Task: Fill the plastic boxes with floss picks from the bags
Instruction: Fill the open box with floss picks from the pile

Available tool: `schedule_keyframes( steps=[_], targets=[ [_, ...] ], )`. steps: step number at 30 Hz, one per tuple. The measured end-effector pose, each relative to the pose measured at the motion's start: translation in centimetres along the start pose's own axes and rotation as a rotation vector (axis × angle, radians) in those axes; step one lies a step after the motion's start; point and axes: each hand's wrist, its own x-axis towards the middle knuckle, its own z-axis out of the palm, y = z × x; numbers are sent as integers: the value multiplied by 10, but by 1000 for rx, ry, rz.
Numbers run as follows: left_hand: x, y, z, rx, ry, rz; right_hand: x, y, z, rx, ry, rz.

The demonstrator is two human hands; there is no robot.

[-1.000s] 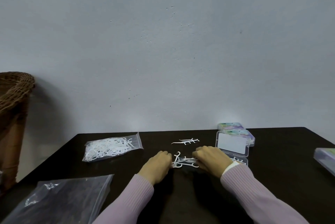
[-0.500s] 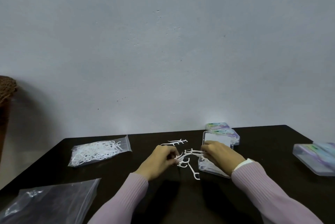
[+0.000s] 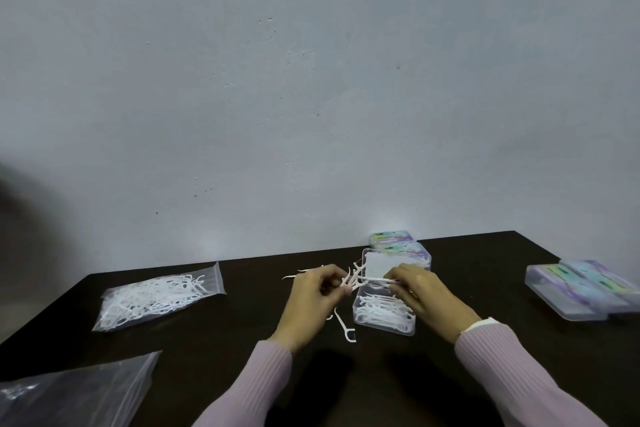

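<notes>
Both hands hold one small bunch of floss picks [image 3: 356,279] between them, above the near-left corner of the open plastic box [image 3: 382,317]. The left hand [image 3: 313,305] pinches the bunch at its forked heads with curled fingers; the right hand [image 3: 427,295] grips the handle ends, fingers curled over them. The picks are thin white plastic, each with a pointed stem and a small arched head.

The box is clear, rectangular and round-cornered, its hinged lid [image 3: 379,264] standing up behind, and it holds a layer of picks lying lengthwise. One loose pick [image 3: 344,326] lies on the dark table [image 3: 242,333] just left of the box.

A clear zip bag [image 3: 157,298] packed with picks lies well to the left. Closed boxes with coloured labels are stacked behind the open box [image 3: 398,245] and at far right [image 3: 585,290]. A limp bag [image 3: 76,392] lies at near left; its contents cannot be made out.
</notes>
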Motion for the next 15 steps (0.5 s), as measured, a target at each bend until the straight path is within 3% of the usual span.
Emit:
schedule_keyframes(
  steps=[3,9,15],
  targets=[
    [3,-3,9,-138,-3,-81,-4,7,2,39,48,25],
    [4,-7,23,-65,63,-52,-9,15,10,66,34,116],
    [6,-18,29,333,108,169,-8,17,15,17,-31,206]
  ],
)
